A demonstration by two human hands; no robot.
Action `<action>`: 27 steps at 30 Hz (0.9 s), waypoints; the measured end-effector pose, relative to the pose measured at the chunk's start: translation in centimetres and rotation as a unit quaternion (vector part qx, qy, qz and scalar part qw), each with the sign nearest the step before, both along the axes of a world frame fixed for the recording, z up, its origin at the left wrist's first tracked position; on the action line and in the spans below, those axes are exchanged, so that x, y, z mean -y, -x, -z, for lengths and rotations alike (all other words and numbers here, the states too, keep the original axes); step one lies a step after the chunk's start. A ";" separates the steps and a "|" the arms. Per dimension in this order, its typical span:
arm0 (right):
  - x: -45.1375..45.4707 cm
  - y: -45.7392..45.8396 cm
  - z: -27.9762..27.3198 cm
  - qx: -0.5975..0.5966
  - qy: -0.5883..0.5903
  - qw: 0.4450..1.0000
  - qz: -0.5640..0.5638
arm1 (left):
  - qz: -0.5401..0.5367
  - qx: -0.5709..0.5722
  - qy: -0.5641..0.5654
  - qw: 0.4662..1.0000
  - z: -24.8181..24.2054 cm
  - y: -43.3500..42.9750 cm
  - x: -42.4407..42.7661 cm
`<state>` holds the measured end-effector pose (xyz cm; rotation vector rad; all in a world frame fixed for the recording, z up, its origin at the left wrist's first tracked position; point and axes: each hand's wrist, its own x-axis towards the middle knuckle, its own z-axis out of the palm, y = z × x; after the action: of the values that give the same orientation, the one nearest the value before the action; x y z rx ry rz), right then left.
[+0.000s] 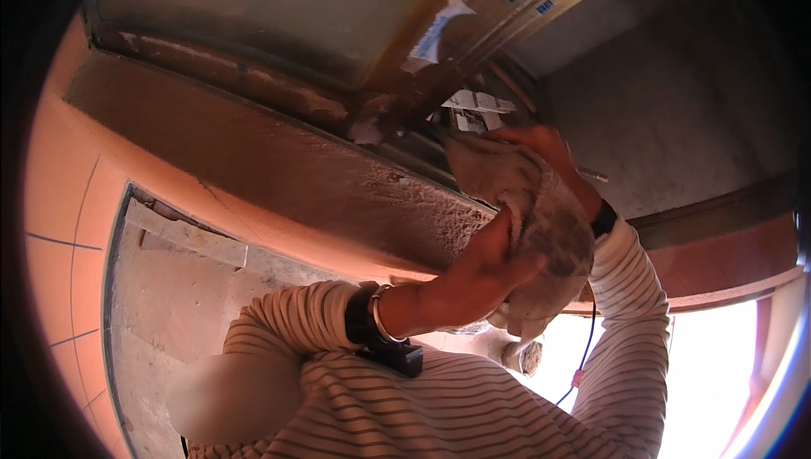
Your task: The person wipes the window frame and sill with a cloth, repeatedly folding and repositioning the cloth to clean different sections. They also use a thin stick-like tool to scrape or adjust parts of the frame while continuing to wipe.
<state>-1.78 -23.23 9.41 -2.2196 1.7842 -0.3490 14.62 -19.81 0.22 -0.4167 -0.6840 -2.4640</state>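
Observation:
A stained, greyish-brown cloth (551,231) hangs bunched between my two hands above the windowsill (266,129). At the cloth's upper right edge, my right hand (545,148) grips it, with some fingers hidden behind the folds. My left hand (469,269) holds the near side of the cloth, its thumb against a fold. Just past the cloth lies the dark lower track (418,148) of the window frame. A film-covered upright of the frame (437,34) rises beside a dusty glass pane (266,9).
Rough, crumbly plaster (456,218) marks the sill close to my left hand. Orange wall tiles (57,281) border a recessed bare panel (177,288) at left. Pale pieces of debris (478,101) lie beyond the frame. A dark cable (592,338) hangs near my right sleeve.

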 end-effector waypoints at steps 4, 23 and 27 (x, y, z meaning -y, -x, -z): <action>2.1 -0.6 0.8 -0.079 -0.003 0.997 0.007 | 0.022 -0.007 -0.065 0.998 0.2 -1.7 1.1; -16.7 7.6 -1.4 -0.085 0.008 0.949 0.304 | 0.210 0.015 0.261 0.942 0.6 5.1 -5.7; -12.0 4.2 -1.1 -0.002 0.009 0.975 0.223 | 0.206 0.052 0.276 0.937 1.5 2.5 -2.6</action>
<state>-5.95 -11.19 10.50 -1.8098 2.2824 -0.4489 12.10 -17.19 -1.33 -0.7030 -1.4760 -2.6580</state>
